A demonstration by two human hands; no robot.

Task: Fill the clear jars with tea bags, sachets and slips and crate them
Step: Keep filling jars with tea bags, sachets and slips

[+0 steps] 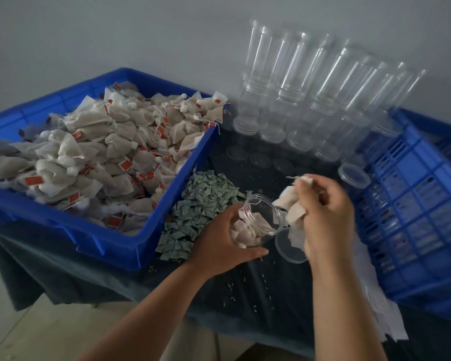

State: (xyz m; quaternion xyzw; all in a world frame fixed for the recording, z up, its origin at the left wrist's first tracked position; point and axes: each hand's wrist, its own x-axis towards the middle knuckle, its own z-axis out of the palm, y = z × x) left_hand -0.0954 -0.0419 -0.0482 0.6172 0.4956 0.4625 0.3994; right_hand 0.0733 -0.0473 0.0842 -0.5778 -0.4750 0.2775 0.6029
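Observation:
My left hand (220,242) grips a clear jar (264,217) tilted on its side, its mouth facing right, with a few tea bags inside. My right hand (323,212) holds a bunch of tea bags (292,204) right at the jar's mouth. A loose clear lid (288,247) lies on the dark cloth under my right hand. A heap of small green sachets (195,209) lies left of the jar. White paper slips (383,313) lie at the right, along the crate.
A blue bin (151,227) heaped with tea bags fills the left. Several empty clear jars (297,110) stand stacked at the back, with a lidded one (353,175) nearer. A blue slatted crate (412,204) stands on the right. Loose crumbs dot the dark tablecloth (245,295).

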